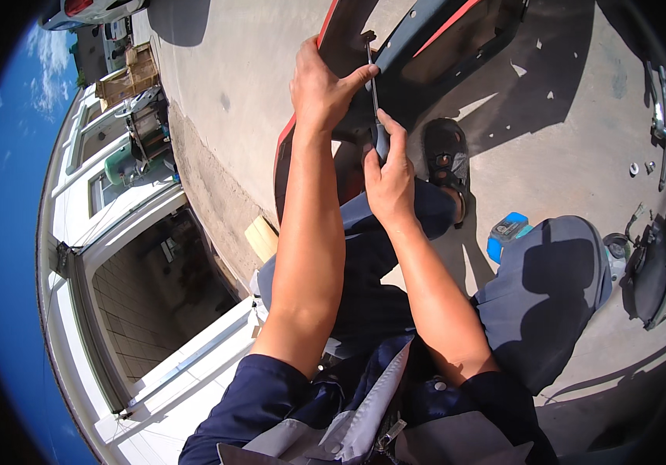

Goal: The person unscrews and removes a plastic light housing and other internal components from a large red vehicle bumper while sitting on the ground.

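Observation:
My left hand point(320, 91) grips the edge of a large curved panel point(346, 40), dark on its inner side with a red rim, which looks like a car bumper cover. Its thumb reaches across to the metal shaft of a screwdriver point(382, 144). My right hand point(392, 180) is closed round the dark handle. The shaft points away from me, its tip at a small dark fitting point(369, 36) on the panel. Beside the tip runs a dark grey beam-like section point(404, 39) with holes. What my left fingers do behind the rim is hidden.
My sandalled foot point(445, 151) stands right of the panel. A blue battery-like block point(507, 236) lies by my knee. Farther right are metal hand tools point(665, 136), small metal pieces point(634, 169) and a black part point(649, 267). A wood block point(262, 238) lies left.

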`<state>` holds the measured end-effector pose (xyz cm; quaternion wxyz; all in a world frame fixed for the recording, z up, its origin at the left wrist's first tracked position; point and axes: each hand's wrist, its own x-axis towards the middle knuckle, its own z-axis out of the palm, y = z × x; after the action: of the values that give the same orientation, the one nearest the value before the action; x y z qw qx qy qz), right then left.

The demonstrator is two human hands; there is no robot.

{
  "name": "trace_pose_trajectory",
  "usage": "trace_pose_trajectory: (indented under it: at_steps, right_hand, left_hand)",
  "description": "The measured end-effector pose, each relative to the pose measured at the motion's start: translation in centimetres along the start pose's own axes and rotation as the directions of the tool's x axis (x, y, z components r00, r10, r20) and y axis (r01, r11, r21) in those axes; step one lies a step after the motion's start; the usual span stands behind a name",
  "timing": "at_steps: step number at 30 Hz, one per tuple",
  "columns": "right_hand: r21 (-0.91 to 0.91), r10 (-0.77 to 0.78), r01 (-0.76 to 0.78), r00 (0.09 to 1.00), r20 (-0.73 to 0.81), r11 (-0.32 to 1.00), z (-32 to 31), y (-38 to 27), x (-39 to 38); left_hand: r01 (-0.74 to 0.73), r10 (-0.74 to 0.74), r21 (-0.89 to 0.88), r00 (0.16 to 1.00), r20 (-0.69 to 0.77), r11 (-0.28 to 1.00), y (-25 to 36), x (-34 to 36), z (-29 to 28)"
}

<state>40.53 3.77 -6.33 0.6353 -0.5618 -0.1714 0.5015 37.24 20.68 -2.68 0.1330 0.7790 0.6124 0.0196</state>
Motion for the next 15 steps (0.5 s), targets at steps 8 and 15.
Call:
trace_pose_trajectory:
  at_steps: [8, 15]
  right_hand:
    - [0.450, 0.367, -0.387, 0.920, 0.135, 0.805, 3.9, -1.5, -0.1]
    - [0.774, 0.360, -0.457, 0.878, 0.314, 0.438, 3.9, -0.3, -0.1]
  left_hand:
    - [-0.089, 0.093, 0.028, 0.983, -0.161, 0.996, 0.4, -1.2, 0.6]
    - [-0.068, 0.084, 0.093, 0.980, -0.182, 0.993, 1.1, -1.3, 0.3]
